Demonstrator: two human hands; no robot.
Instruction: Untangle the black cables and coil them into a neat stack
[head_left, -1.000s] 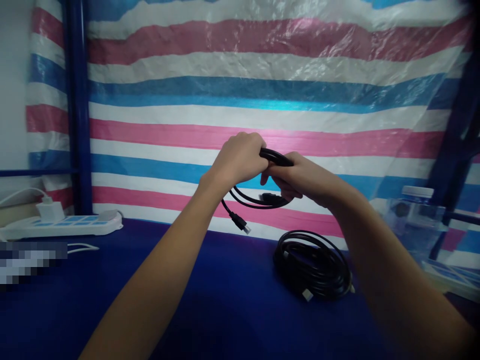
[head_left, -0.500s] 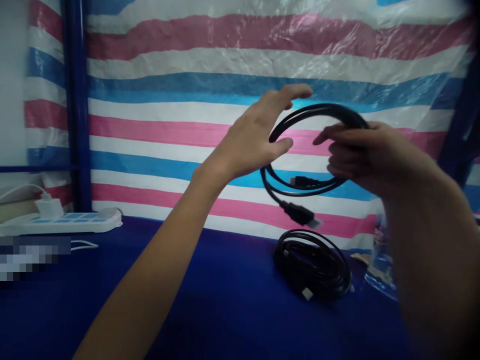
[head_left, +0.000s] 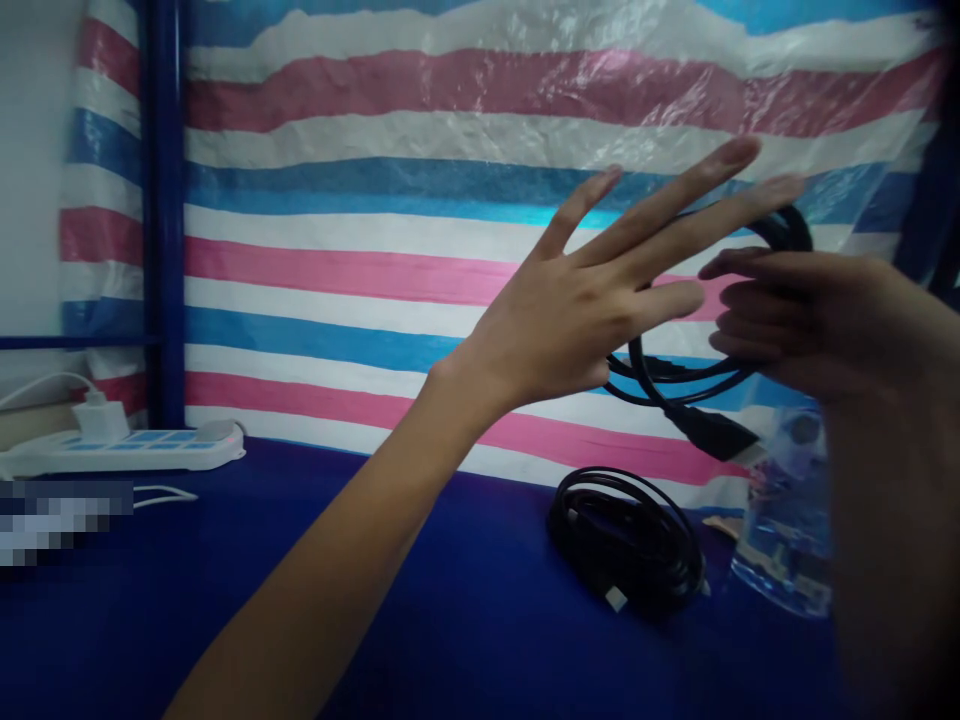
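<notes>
Right hand (head_left: 810, 320): fingers (head_left: 739, 345) curled around a small coil of black cable (head_left: 675, 375), held up in the air in front of the striped tarp (head_left: 450, 200). One plug end (head_left: 724, 437) hangs loose below the coil. Hand is dim and partly out of frame, so how many loops the grip actually traps is uncertain.

Left hand (head_left: 585, 310): fingers (head_left: 675, 205) spread wide and straight, holding nothing, in front of the coil's left side; contact with the cable cannot be confirmed.

Below, on the blue tabletop (head_left: 450, 620): a second, larger cable bundle (head_left: 626, 545), lying flat. Just right of it, a clear plastic jar (head_left: 787, 540). Far left: white power strip (head_left: 120, 448) with a charger (head_left: 97, 415) plugged in.

Risk, as judged: with only one hand gripping, loose loops could spring open and the coil unravel. The dangling plug could also snag the bundle below or knock the jar if the coil is lowered carelessly.
</notes>
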